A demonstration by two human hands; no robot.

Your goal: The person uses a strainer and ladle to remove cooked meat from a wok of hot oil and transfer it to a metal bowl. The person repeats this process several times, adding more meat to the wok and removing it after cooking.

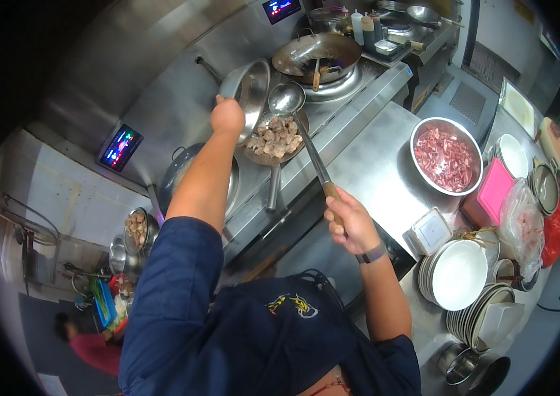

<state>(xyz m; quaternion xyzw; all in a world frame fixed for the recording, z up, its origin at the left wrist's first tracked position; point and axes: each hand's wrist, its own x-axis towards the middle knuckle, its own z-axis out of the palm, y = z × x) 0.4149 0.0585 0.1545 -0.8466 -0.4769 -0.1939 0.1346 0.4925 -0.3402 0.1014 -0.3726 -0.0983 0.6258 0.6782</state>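
Note:
My left hand grips the rim of a steel basin, tilted on its side above a long-handled perforated strainer. Chunks of pale cooked meat lie in the strainer, whose handle points towards me. In my right hand is the wooden handle of a steel ladle; its bowl hangs just above the strainer's far edge, near the basin. Behind my left forearm, a wok is partly hidden. A larger wok with a wooden-handled utensil in it sits on the burner beyond the ladle.
A steel bowl of raw sliced meat stands on the right counter, near a pink-lidded container, stacked white bowls and plates. Sauce bottles stand at the back. At lower left are a bowl of meat chunks and another person.

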